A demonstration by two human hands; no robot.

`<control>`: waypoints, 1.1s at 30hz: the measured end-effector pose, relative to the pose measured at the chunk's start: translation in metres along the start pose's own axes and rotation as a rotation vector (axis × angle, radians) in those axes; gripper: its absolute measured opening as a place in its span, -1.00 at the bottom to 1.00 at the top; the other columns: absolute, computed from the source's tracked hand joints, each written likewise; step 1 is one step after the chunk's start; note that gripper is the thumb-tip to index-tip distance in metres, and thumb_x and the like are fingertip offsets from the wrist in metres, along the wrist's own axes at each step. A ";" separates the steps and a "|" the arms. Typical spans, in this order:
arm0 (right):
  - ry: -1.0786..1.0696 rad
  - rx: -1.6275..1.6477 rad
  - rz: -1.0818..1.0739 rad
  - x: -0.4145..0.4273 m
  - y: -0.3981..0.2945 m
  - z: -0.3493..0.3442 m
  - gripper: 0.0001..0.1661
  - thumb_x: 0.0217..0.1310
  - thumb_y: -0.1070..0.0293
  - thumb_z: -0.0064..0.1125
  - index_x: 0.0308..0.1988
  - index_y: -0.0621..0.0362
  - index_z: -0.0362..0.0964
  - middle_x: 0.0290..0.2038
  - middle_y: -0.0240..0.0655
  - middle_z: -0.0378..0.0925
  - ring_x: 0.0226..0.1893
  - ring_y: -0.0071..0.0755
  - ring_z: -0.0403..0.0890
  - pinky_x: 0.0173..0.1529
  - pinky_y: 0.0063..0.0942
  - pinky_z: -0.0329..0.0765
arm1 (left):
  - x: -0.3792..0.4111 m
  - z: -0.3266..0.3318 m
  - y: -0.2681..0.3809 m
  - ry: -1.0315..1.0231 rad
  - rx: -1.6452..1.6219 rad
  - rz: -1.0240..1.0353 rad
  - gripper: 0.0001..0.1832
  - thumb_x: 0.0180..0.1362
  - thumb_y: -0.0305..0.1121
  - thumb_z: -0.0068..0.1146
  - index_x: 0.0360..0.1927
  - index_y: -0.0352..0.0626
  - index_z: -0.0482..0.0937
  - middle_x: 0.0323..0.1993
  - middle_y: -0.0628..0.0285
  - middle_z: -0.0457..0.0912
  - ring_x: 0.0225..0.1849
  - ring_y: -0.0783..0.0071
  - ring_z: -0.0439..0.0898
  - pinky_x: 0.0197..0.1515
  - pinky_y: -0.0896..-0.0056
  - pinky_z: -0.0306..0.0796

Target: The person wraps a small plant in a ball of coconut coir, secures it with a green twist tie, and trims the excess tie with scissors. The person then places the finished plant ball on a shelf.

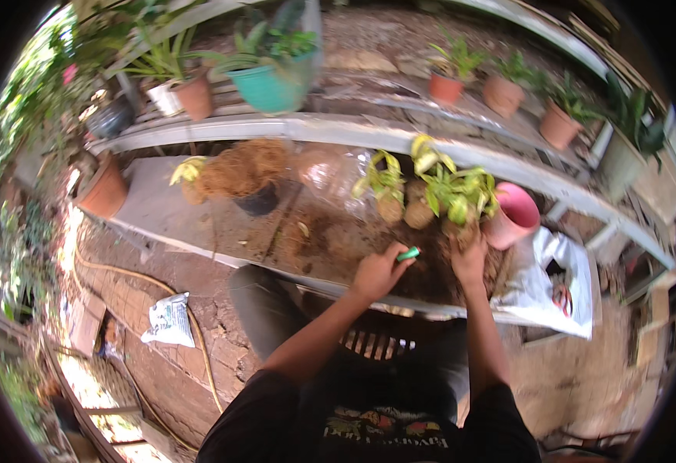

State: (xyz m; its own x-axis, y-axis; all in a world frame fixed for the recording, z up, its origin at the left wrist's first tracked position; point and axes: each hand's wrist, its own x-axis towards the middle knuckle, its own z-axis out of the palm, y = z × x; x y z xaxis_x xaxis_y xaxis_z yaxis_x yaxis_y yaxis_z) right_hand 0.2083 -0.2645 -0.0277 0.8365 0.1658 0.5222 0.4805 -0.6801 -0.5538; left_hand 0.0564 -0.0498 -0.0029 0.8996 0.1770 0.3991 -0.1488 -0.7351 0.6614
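My left hand point(379, 271) is closed around a small green object point(409, 253), whose kind I cannot tell, above the soil-strewn bench. To its right, my right hand point(468, 254) touches the brown root ball of a yellow-green leafy plant point(459, 194); how firmly it grips is unclear. Two similar plants with round brown root balls point(390, 209) point(418, 212) stand just left of it. A pink pot point(512, 215) lies tilted beside my right hand. Further left, a heap of coconut fibre point(245, 168) rests on a black pot point(258, 199), near clear plastic point(338, 173).
A white plastic sack point(552, 289) lies at the bench's right end. Terracotta pot point(103, 185) stands at the left end. Potted plants, including one in a turquoise pot point(271, 84), line the shelf behind. A hose point(199, 335) and white bag point(170, 321) lie on the ground.
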 end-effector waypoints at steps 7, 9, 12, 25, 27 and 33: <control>0.077 0.281 0.322 0.025 0.019 0.027 -0.10 0.05 0.20 0.60 0.18 0.37 0.19 0.07 0.15 0.50 0.05 0.27 0.56 0.19 -0.05 0.49 | -0.003 0.029 -0.004 0.019 -0.166 0.025 -0.78 0.39 -0.27 0.21 -0.05 -0.18 0.57 -0.24 -0.07 0.71 -0.27 -0.18 0.68 -0.25 0.02 0.54; 0.165 0.204 0.323 0.028 0.022 0.037 -0.12 0.01 0.22 0.63 0.12 0.33 0.18 0.01 0.13 0.50 0.03 0.23 0.57 0.14 -0.05 0.50 | -0.006 0.034 -0.010 0.077 -0.204 0.082 -0.80 0.40 -0.26 0.19 -0.08 -0.17 0.56 -0.27 -0.07 0.69 -0.33 -0.15 0.67 -0.31 0.02 0.51; 0.246 0.316 0.363 0.032 0.031 0.055 -0.15 -0.02 0.32 0.61 0.09 0.32 0.16 0.04 0.20 0.48 0.04 0.31 0.54 0.17 -0.03 0.48 | -0.008 0.033 -0.010 0.065 -0.224 0.082 -0.81 0.39 -0.30 0.20 -0.06 -0.19 0.57 -0.25 -0.07 0.68 -0.30 -0.13 0.67 -0.29 0.04 0.51; -0.101 0.107 0.079 0.044 0.013 0.048 -0.28 0.09 0.28 0.50 0.20 0.17 0.35 0.16 0.11 0.44 0.15 0.31 0.49 0.24 0.02 0.50 | 0.010 0.017 0.002 0.041 -0.245 0.031 -0.77 0.40 -0.28 0.18 0.04 -0.12 0.60 -0.23 -0.05 0.70 -0.37 -0.06 0.65 -0.31 0.11 0.48; -0.115 0.069 0.022 0.038 0.016 0.039 -0.23 0.09 0.25 0.50 0.23 0.20 0.35 0.19 0.13 0.42 0.16 0.31 0.50 0.27 0.00 0.49 | 0.012 0.017 0.005 0.013 -0.252 0.012 -0.76 0.40 -0.28 0.18 0.05 -0.12 0.60 -0.23 -0.05 0.69 -0.40 -0.02 0.63 -0.32 0.11 0.48; -0.117 0.099 -0.011 0.028 0.026 0.025 -0.12 0.07 0.16 0.53 0.26 0.33 0.33 0.20 0.23 0.44 0.22 0.31 0.47 0.32 -0.01 0.45 | 0.013 0.016 0.017 -0.075 -0.257 -0.114 -0.75 0.39 -0.29 0.18 0.06 -0.14 0.60 -0.24 0.02 0.68 -0.43 0.12 0.59 -0.34 0.16 0.45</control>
State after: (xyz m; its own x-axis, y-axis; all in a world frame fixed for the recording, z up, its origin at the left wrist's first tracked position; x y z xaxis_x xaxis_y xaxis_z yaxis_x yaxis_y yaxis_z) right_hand 0.2510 -0.2598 -0.0437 0.8536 0.2590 0.4521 0.5081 -0.6054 -0.6126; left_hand 0.0725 -0.0700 0.0032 0.9430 0.1931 0.2710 -0.1354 -0.5213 0.8426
